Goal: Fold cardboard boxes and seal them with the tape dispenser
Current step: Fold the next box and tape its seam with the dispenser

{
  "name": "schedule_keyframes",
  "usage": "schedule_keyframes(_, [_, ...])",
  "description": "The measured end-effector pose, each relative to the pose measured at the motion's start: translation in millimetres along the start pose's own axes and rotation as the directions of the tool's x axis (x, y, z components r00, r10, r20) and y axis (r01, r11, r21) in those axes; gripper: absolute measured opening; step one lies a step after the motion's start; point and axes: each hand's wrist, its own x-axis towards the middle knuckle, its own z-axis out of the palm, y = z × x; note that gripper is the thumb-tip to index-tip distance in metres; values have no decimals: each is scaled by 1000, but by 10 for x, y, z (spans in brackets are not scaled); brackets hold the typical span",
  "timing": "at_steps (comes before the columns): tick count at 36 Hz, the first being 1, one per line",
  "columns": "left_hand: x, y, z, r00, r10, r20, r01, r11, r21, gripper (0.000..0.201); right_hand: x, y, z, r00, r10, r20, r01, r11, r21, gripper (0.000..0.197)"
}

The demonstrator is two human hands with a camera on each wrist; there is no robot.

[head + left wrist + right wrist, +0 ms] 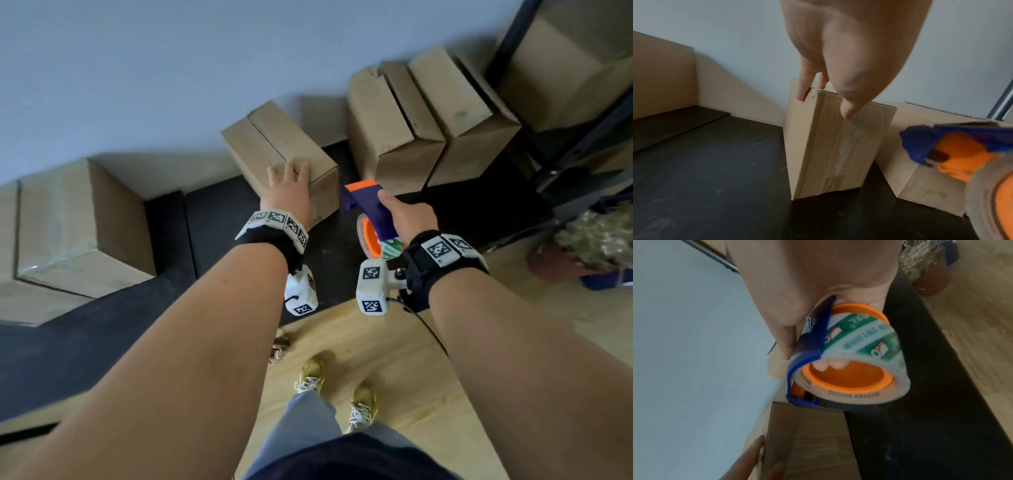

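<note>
A small brown cardboard box (279,154), folded shut with a seam running along its top, is stood on a black mat (219,219) close against a pale blue-grey wall (137,68). It is held at its near top corner by the left hand (287,192): fingers are spread over the top and the thumb is pressed to the near face, which in the left wrist view is seen to carry clear tape already. The box is probably being steadied, or turned, so that an untaped seam can be reached.

A blue and orange plastic tape dispenser (368,212), loaded with a roll of clear tape printed in green (865,344), is gripped by the right hand (407,216). The thumb is laid along the blue frame and fingertips are curled inside the orange core. It is held just beside the box, to its right, apparently ready to be brought onto it.

More brown boxes are stood around: a large taped box (78,226) at the left, and a row of open-topped boxes (428,116) at the right beside a dark metal rack (582,137).

The dispenser's cutting edge is blurred and cannot be made out, nor any loose tape end. Whether the top seam is taped cannot be told. The box's far side is hidden. A brown pot (561,260) at the right edge is cut off.
</note>
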Motion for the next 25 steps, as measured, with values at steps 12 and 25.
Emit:
schedule_keyframes(12, [-497, -194, -71, 993, -21, -117, 4, 990, -143, 47, -402, -250, -44, 985, -145, 96, 131, 981, 141, 56])
schedule_keyframes(25, [-528, -281, -896, 968, -244, 67, 157, 368, -917, 57, -765, -643, -41, 949, -280, 142, 236, 934, 267, 42])
